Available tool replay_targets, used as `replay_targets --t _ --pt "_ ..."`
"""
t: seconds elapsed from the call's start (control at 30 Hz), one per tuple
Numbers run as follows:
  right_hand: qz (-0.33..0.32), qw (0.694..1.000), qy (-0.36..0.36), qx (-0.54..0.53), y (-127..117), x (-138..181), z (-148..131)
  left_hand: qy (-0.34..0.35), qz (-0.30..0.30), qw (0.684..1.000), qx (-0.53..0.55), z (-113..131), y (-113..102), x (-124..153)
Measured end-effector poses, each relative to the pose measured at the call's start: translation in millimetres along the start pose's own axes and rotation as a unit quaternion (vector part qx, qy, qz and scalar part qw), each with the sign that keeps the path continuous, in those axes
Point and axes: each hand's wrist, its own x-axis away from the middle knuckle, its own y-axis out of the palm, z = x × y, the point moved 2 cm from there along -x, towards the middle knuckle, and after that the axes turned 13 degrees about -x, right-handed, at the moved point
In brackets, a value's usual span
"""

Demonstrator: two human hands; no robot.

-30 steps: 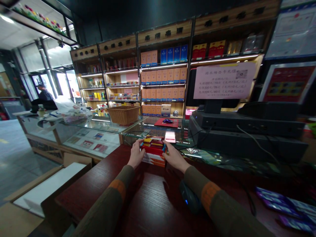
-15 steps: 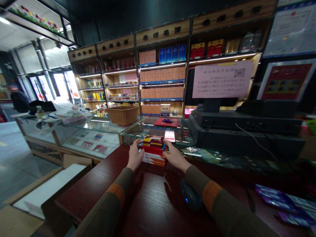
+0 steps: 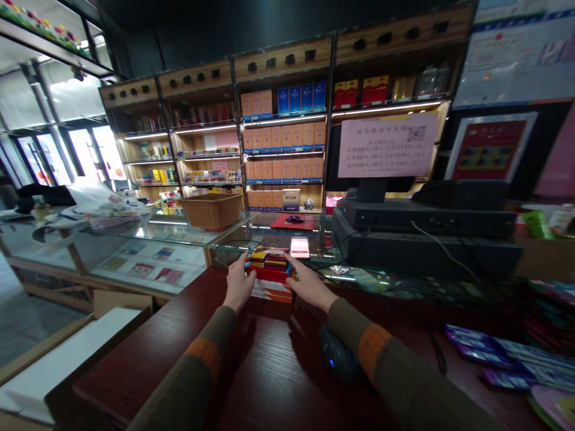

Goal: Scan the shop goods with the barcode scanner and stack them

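A small red, white and orange box (image 3: 271,290) stands at the far edge of the dark red wooden table (image 3: 265,365). Several thin packets (image 3: 269,257) in yellow, red and brown fill its top. My left hand (image 3: 239,284) presses on the box's left side, thumb at the near corner. On the other side my right hand (image 3: 309,285) holds it, with the index finger reaching to the packets. Both hands keep the box between them. A dark computer mouse (image 3: 338,353) with a blue light sits beside my right sleeve.
A phone (image 3: 300,247) with a lit screen lies on the glass counter (image 3: 179,263) behind the box. A wicker basket (image 3: 211,211) stands further left. Purple packets (image 3: 476,346) lie at right, below the black till equipment (image 3: 422,227). An open carton (image 3: 76,359) is at lower left.
My view has turned slightly to the right, so the surroundings have shifted left. Both hands stay at the sides of the box, with the fingers a little closer around it.
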Motion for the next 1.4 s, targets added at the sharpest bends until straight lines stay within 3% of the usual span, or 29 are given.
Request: replay_targets --t 0.9,1.1,1.4 --pt "-0.01 0.999 -0.012 0.031 -5 2 5 0.012 0.011 1.0 -0.021 2 -2 -1" --pt "0.0 0.999 -0.023 0.04 -12 9 3 0.054 0.041 0.997 -0.03 21 -14 2" --pt "0.023 0.998 -0.03 0.05 -35 36 1 0.122 0.035 0.992 -0.021 71 -22 18"
